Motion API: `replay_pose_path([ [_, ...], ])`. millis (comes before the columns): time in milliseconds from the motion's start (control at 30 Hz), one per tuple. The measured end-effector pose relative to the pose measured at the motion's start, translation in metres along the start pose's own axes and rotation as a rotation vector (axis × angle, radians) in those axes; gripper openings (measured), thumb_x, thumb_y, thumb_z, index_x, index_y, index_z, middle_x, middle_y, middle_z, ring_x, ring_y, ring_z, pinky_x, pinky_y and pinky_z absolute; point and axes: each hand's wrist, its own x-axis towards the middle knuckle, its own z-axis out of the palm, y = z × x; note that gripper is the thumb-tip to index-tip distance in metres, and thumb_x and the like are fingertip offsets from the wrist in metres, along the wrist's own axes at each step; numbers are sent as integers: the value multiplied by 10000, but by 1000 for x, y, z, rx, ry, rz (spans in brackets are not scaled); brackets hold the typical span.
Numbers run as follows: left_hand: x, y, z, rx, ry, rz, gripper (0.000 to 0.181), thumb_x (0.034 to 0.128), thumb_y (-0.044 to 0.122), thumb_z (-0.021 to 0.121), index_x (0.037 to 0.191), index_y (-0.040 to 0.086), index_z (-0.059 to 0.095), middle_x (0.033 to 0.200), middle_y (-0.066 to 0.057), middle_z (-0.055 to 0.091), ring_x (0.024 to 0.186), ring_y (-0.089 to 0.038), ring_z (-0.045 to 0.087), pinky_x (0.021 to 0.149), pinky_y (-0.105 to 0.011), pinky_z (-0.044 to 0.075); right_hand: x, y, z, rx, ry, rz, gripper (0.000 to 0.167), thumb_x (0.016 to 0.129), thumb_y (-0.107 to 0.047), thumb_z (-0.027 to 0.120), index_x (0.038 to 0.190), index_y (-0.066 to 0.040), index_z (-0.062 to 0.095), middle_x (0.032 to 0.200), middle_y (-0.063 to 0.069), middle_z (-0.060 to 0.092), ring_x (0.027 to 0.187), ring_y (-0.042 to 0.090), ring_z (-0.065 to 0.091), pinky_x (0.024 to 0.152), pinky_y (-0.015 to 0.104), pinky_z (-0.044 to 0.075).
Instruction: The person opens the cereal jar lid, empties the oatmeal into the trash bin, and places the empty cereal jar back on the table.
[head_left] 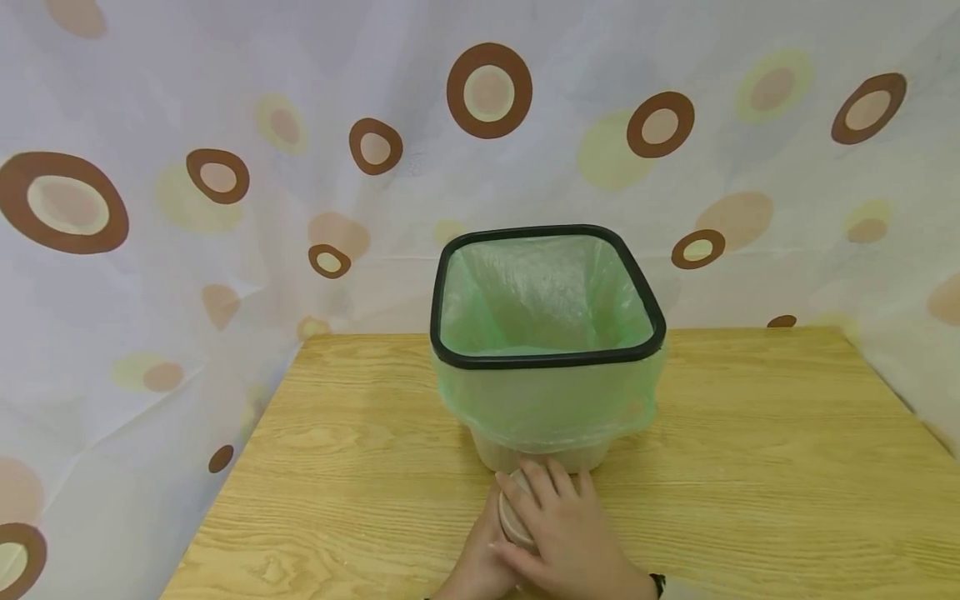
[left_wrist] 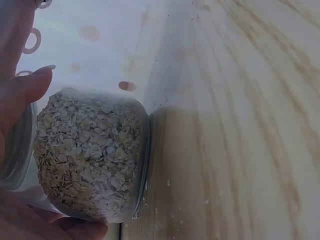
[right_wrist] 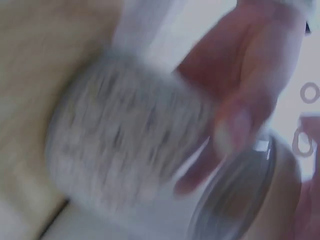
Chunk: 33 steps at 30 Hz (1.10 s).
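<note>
A clear jar of rolled oats (left_wrist: 95,155) stands upright on the table, close in front of a bin (head_left: 491,450). My left hand (head_left: 483,554) grips the jar round its side. In the right wrist view, which is blurred, the left hand (right_wrist: 245,80) has its thumb and fingers about the upper part of the jar. Over the jar's pale round lid (head_left: 513,518) lies my right hand (head_left: 573,533), fingers across the top and thumb at the near side, holding it. From above, the hands hide most of the jar.
The bin has a black rim (head_left: 547,361) and a green plastic liner (head_left: 547,400). Small flakes (left_wrist: 169,183) lie on the wooden table (head_left: 345,492) near the jar. A sheet with brown circles (head_left: 420,208) hangs behind and at both sides.
</note>
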Motion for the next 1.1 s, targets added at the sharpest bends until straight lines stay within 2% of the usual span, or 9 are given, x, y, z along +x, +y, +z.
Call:
replay_pose_path([
  [100,-1,2,0,-18,17,-37,881,824,123,779,1488,39,207,1461,-168,398,1276,-341,466,1012,-359,418,0,-9,5,-62,31,83,691,971,-648,299,1238,-109,639,1145,147,581,966,353,562,648,515,461],
  [200,0,3,2,28,31,-19,857,827,134,777,1476,12,230,1461,-174,399,1297,-353,442,1035,-370,397,0,-12,10,-78,46,115,708,976,-642,285,1218,-87,652,1134,178,585,957,389,564,630,507,459],
  [333,3,2,3,316,23,114,866,813,180,792,1427,-85,240,1424,-204,420,1257,-342,484,1007,-361,432,-1,-8,14,-69,70,80,648,999,-596,281,1180,-100,656,1138,191,586,961,380,560,612,460,455],
  [433,3,2,4,475,31,185,888,775,190,825,1383,-124,259,1373,-218,445,1193,-324,532,956,-350,473,-1,-1,15,-24,80,17,556,1008,-557,323,1166,-139,653,1134,166,592,963,338,559,616,432,471],
  [467,3,2,4,480,30,184,890,762,188,834,1375,-123,269,1363,-218,448,1180,-314,539,946,-346,479,-1,1,15,-2,81,-5,523,1007,-544,349,1168,-151,653,1126,151,594,956,319,559,618,425,476],
  [567,2,2,3,288,24,78,881,729,144,851,1377,-77,297,1352,-196,457,1148,-296,554,922,-321,485,-1,9,14,63,55,-64,414,989,-491,451,1190,-184,644,1119,98,590,957,269,545,637,385,467],
  [700,1,1,2,126,18,-18,886,756,176,832,1422,-34,286,1374,-175,448,1144,-290,558,909,-305,481,-1,17,13,119,3,-133,365,946,-426,551,1226,-203,626,1136,42,580,1002,234,532,715,387,476],
  [933,1,0,1,40,-6,2,890,779,211,817,1463,36,275,1419,-139,419,1185,-244,529,942,-292,455,-1,30,12,185,-48,-236,390,926,-421,600,1262,-223,608,1229,24,569,1073,243,537,822,436,492],
  [1100,0,-1,1,87,-3,35,910,770,230,826,1458,10,272,1423,-149,419,1206,-244,513,954,-294,447,0,36,8,208,-103,-286,430,934,-450,597,1312,-247,576,1290,20,544,1129,236,518,874,449,468],
])
